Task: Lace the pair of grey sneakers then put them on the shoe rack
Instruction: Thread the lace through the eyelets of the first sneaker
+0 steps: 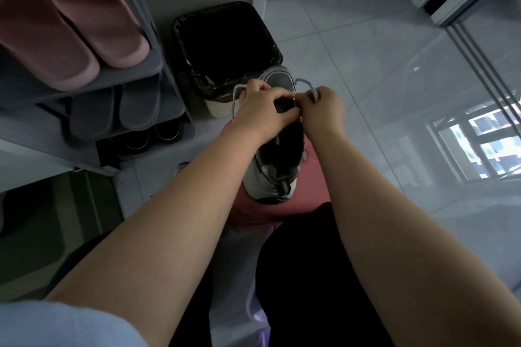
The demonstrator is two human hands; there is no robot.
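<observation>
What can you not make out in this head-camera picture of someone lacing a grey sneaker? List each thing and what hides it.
Eyelets of the sneaker: head view, covered by the left hand and right hand, both pinching the lace.
Dark shoes on the shoe rack: head view, deep in shadow.
Inside of the bin: head view, too dark.
Pink slippers: head view, cut by left edge.

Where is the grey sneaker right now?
In the head view's centre, the grey sneaker rests on something pink, in front of the black-lined bin and right of the shoe rack.
</observation>
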